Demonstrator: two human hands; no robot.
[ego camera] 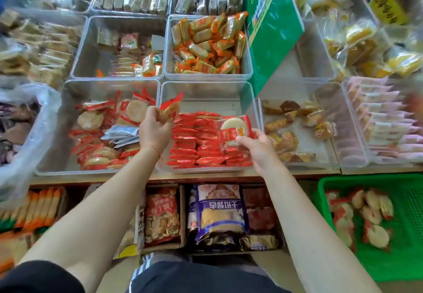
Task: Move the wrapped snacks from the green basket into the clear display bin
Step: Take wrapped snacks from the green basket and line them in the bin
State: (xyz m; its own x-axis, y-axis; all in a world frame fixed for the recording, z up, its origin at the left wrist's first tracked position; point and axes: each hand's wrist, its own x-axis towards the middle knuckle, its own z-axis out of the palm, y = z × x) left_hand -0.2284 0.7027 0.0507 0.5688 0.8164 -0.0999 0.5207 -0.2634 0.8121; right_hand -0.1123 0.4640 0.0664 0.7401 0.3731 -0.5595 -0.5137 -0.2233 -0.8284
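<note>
Pinching one wrapped snack (235, 130) in the right hand (258, 148) and another (169, 108) curled in the left hand (155, 130), both over the clear display bin (206, 91), a careless drop could topple the standing rows, with more waiting in the green basket (402, 267)

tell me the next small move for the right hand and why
Probably lower the right hand and slot its round red-wrapped cracker on edge into the clear display bin. The packets there stand in rows, and this one is held flat just above them. The left hand holds another cracker over the bin, and more wait in the green basket.
</note>
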